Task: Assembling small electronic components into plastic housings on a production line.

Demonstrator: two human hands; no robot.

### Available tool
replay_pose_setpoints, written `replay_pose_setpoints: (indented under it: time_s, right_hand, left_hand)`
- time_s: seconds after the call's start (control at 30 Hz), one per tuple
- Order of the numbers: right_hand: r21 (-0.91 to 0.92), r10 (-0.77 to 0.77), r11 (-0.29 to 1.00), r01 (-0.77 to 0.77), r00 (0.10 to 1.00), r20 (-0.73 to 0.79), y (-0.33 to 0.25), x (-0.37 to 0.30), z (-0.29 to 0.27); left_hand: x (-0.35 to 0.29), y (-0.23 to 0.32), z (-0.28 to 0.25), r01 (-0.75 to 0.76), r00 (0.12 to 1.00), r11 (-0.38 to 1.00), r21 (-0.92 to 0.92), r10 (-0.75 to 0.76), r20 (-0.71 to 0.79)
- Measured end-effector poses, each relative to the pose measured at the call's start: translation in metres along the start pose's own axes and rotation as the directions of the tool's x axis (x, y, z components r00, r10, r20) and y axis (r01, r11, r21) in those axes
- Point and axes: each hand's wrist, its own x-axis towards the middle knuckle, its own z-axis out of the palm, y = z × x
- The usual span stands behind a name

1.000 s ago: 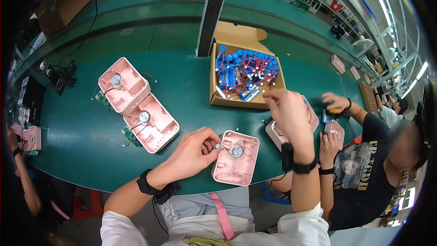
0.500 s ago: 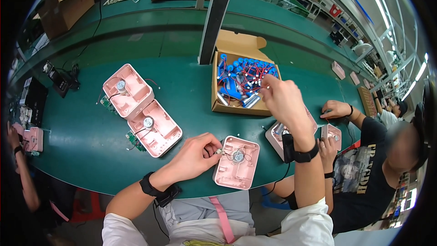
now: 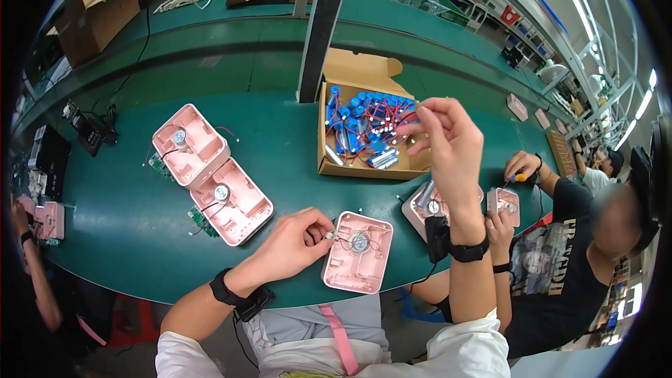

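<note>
My left hand (image 3: 294,245) rests on the green table, its fingertips pinched on a small white connector (image 3: 329,236) at the left edge of an open pink plastic housing (image 3: 355,264). The housing holds a round silver part and thin wires. My right hand (image 3: 448,133) is raised over the right side of an open cardboard box (image 3: 357,73) full of blue cylinders (image 3: 357,122) with red wires. Its thumb and forefinger are pinched together. Whatever is between them is too small to make out.
Two more open pink housings (image 3: 189,143) (image 3: 234,201) with small green boards lie to the left, and another housing (image 3: 423,203) to the right. A person's hands (image 3: 521,166) work on a pink part at right. A grey post (image 3: 322,28) rises behind the box. A black device (image 3: 87,129) sits far left.
My right hand went from near my body up into the cardboard box, and has now lifted above its right side with fingers pinched. My left hand has stayed at the housing's edge.
</note>
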Motion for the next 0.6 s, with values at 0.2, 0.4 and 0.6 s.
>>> replay_pose_setpoints:
  time_s: [0.2,0.4,0.6]
  right_hand:
    - [0.297,0.011,0.955,-0.019,1.000,0.028,-0.020,-0.011,-0.007]
    - [0.349,0.151,0.913,-0.210,0.970,0.189,-0.021,-0.042,-0.008]
    - [0.204,0.211,0.949,-0.241,0.964,0.160,-0.001,-0.070,-0.010]
  left_hand:
    - [0.002,0.003,0.000,0.038,0.999,0.999,0.009,-0.038,0.011]
    - [0.002,0.000,0.000,-0.040,0.999,0.999,-0.008,0.040,0.007]
    - [0.000,-0.001,-0.001,-0.064,0.998,0.998,0.001,0.064,0.018]
